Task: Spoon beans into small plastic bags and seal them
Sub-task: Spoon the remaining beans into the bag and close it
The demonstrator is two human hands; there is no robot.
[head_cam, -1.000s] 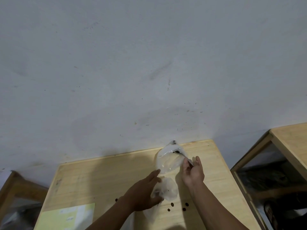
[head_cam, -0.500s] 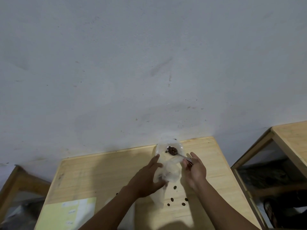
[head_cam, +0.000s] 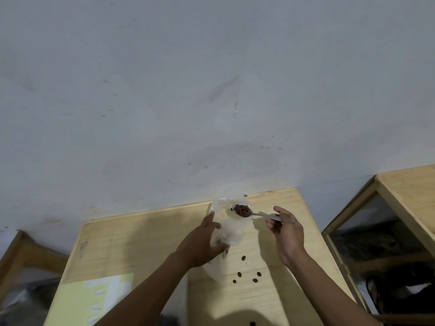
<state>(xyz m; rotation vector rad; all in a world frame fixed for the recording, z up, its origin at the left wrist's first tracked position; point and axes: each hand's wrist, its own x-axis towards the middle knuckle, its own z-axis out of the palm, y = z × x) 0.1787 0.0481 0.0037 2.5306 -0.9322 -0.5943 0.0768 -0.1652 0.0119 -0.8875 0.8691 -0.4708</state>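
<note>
The right hand (head_cam: 288, 234) pinches the handle of a spoon (head_cam: 244, 211) heaped with beans (head_cam: 242, 210) — its bowl sits over the mouth of a clear plastic bag (head_cam: 231, 228). The left hand (head_cam: 202, 243) grips the bag's side, fingers curled round it, above the wooden counter (head_cam: 141, 236) — loose beans (head_cam: 243, 258) lie just below.

The tabletop (head_cam: 131, 241) was pale, matt, grained wood. The bag (head_cam: 231, 229) was thin clear plastic, faintly glossy. The spoon (head_cam: 255, 214) was shiny metal; the beans (head_cam: 242, 210) dark brown, smooth. The wall (head_cam: 211, 90) was matt, scuffed plaster.
</note>
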